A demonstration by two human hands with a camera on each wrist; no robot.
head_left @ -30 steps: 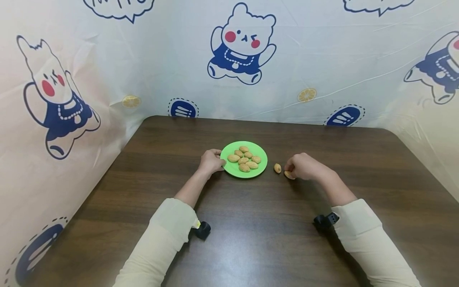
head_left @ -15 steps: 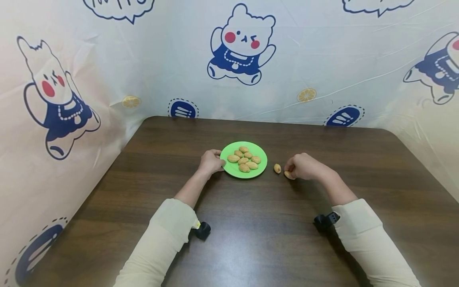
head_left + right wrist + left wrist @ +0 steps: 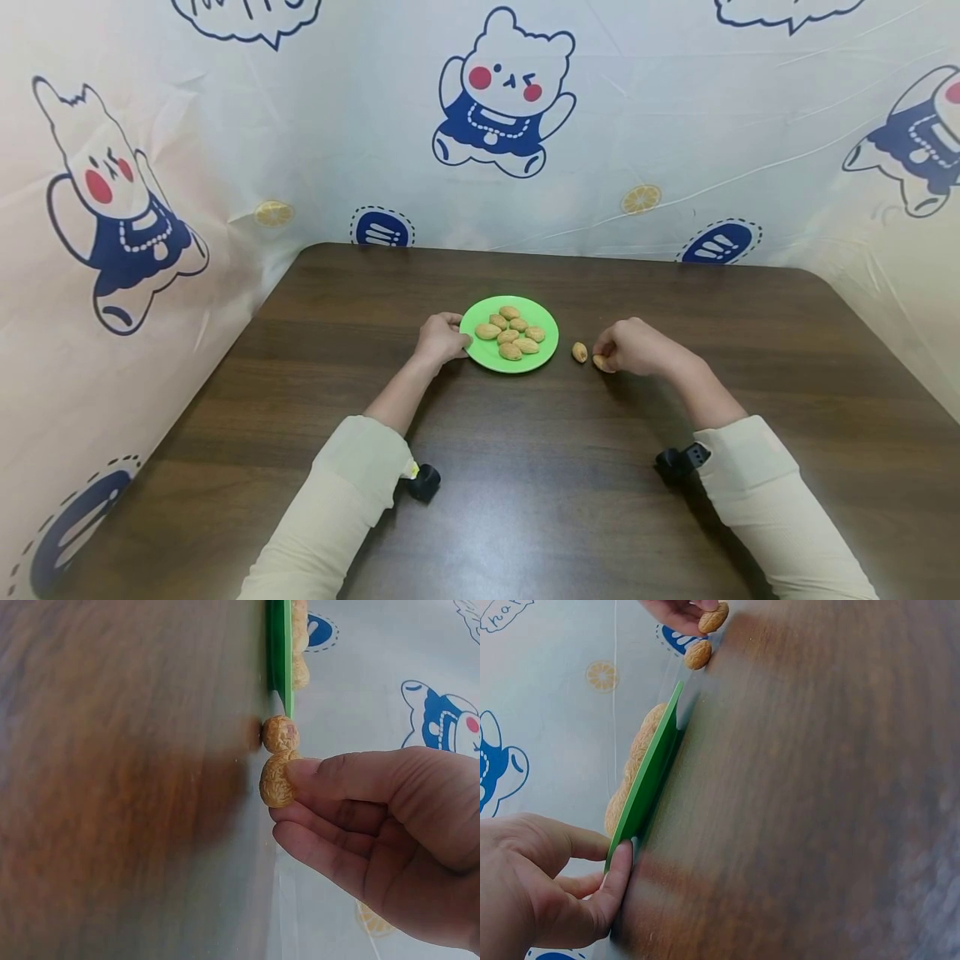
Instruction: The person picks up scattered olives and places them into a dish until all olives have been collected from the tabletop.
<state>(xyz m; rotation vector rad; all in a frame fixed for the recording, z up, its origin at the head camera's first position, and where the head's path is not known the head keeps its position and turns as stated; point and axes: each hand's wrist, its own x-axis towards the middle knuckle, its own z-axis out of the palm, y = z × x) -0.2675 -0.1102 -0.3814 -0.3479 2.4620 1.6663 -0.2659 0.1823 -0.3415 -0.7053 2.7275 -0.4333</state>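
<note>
Several tan unshelled almonds [image 3: 507, 337] lie on a round green plate [image 3: 480, 360] in the head view. My left hand [image 3: 442, 337] pinches the plate's left edge between thumb and fingers; the left wrist view shows the thumb and fingers on either side of the rim [image 3: 646, 780]. To the right of the plate, my right hand [image 3: 634, 347] pinches one almond [image 3: 277, 780] between thumb and fingers, low at the tabletop. Another almond [image 3: 580, 352] lies loose between that hand and the plate.
A dark brown wooden table [image 3: 517, 467] carries everything. Behind it and at both sides hang pale sheets [image 3: 652, 100] printed with cartoon figures. Each forearm wears a light sleeve, with a black device [image 3: 681, 462] at the wrist.
Both hands, the plate and the loose almond stay practically in place. The right hand's grip on its almond shifts only very slightly.
</note>
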